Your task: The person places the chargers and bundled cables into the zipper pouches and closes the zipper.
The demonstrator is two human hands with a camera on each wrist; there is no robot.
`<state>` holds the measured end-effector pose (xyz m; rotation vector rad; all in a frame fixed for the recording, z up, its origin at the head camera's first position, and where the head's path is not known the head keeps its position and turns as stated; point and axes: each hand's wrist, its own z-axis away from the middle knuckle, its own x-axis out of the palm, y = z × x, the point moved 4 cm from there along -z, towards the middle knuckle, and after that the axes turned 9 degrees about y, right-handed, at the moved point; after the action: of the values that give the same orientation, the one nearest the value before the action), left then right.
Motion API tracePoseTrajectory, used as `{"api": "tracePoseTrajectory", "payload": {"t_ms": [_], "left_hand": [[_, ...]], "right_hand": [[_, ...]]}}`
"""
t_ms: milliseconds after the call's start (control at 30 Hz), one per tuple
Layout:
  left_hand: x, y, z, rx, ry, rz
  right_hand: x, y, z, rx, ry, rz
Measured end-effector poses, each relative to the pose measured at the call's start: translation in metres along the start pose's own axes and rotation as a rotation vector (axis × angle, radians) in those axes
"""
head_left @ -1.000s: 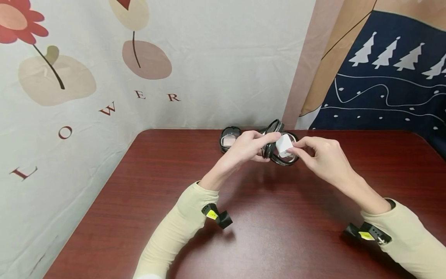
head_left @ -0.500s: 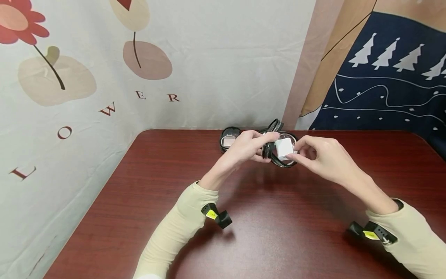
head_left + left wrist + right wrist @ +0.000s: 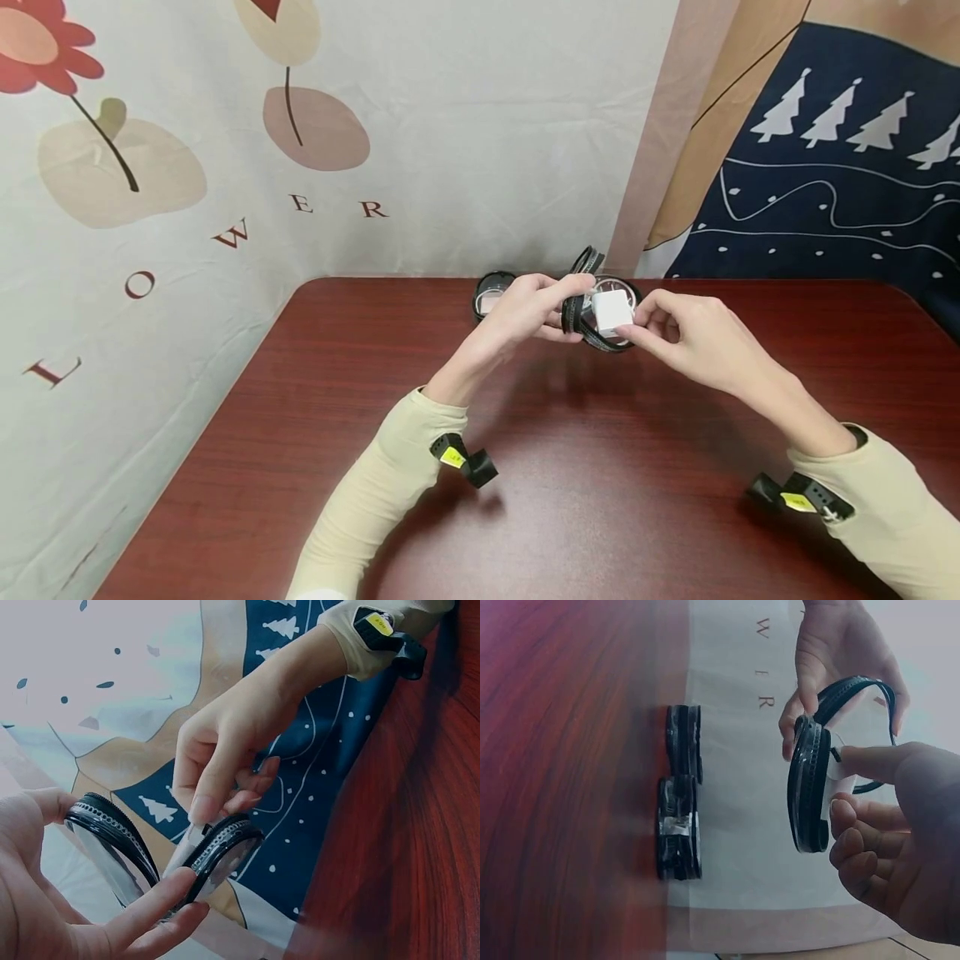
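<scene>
A small round clear zip pouch (image 3: 573,315) with black zipper edges hangs above the back of the table, its two halves spread apart. My left hand (image 3: 517,310) grips it by the rim, thumb on one half and fingers on the other in the left wrist view. Pinched between thumb and fingers of my right hand (image 3: 697,340) is a white cube, like a charger plug (image 3: 612,312). The cube sits at the right half (image 3: 807,787) of the pouch, against or inside it; the exact contact is hidden by the zipper edge.
Similar black-edged clear pouches stand at the table's back: one (image 3: 684,742) and another (image 3: 678,829) side by side in the right wrist view. In the head view, one pouch (image 3: 491,293) shows left of my left hand. A printed cloth (image 3: 465,150) hangs behind the table.
The white cube has turned, with a flat face now toward the head camera. My right fingers have shifted around its right side. My left hand and the pouch have risen slightly.
</scene>
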<state>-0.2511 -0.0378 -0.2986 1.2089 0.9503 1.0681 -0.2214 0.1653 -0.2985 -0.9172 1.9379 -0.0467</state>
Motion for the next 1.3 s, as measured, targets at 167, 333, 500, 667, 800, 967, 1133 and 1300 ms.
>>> {"api": "tracePoseTrajectory", "payload": {"t_ms": [167, 333, 500, 667, 800, 967, 1133, 1300], "left_hand": [[-0.002, 0.002, 0.001, 0.005, 0.013, 0.014], [-0.004, 0.004, 0.001, 0.003, 0.013, 0.033], [-0.005, 0.005, 0.001, 0.007, 0.015, 0.041], [-0.005, 0.006, 0.001, 0.007, 0.015, 0.047], [-0.005, 0.007, 0.002, 0.01, 0.011, 0.047], [-0.004, 0.006, 0.001, 0.011, 0.008, 0.032], [-0.002, 0.005, 0.001, 0.009, 0.013, 0.007], [0.0, 0.002, 0.001, 0.004, 0.004, -0.025]], "right_hand": [[-0.003, 0.002, 0.0, 0.032, -0.01, -0.004], [-0.005, 0.005, 0.0, 0.061, 0.006, -0.012], [-0.006, 0.012, -0.001, 0.128, 0.032, -0.055], [-0.002, 0.019, 0.0, 0.264, -0.036, -0.146], [0.005, 0.022, -0.001, 0.361, -0.138, -0.22], [0.016, 0.022, 0.0, 0.434, -0.186, -0.364], [0.022, 0.02, 0.001, 0.506, -0.174, -0.582], [0.025, 0.018, 0.002, 0.568, -0.167, -0.752]]}}
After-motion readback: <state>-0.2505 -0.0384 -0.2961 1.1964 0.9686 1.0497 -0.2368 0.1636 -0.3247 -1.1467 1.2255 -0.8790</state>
